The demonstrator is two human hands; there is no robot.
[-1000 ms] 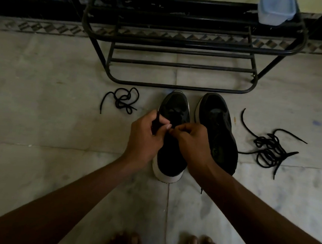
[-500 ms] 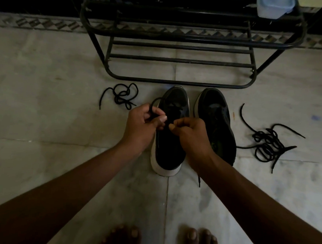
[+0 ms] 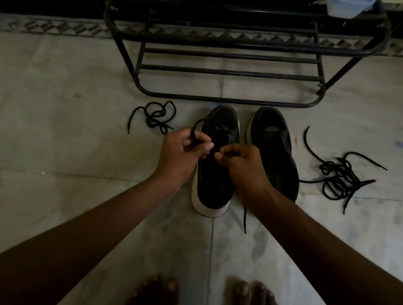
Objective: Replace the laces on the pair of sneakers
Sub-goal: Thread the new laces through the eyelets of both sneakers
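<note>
Black lace (image 3: 198,126) loops out of the pinching left hand (image 3: 181,151); just beside it, the right hand (image 3: 244,164) pinches it too, above a sneaker (image 3: 215,183).

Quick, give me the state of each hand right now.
Left hand: closed, pinching a loop of the black lace above the sneaker.
Right hand: closed, pinching another part of the same lace.

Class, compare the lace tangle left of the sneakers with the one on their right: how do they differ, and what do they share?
The left tangle is small and compact; the right tangle is larger, with more coils and trailing ends. The left tangle lies level with the toes of the sneakers; the right tangle lies nearer their heels. Both are black and loose on the floor.
</note>
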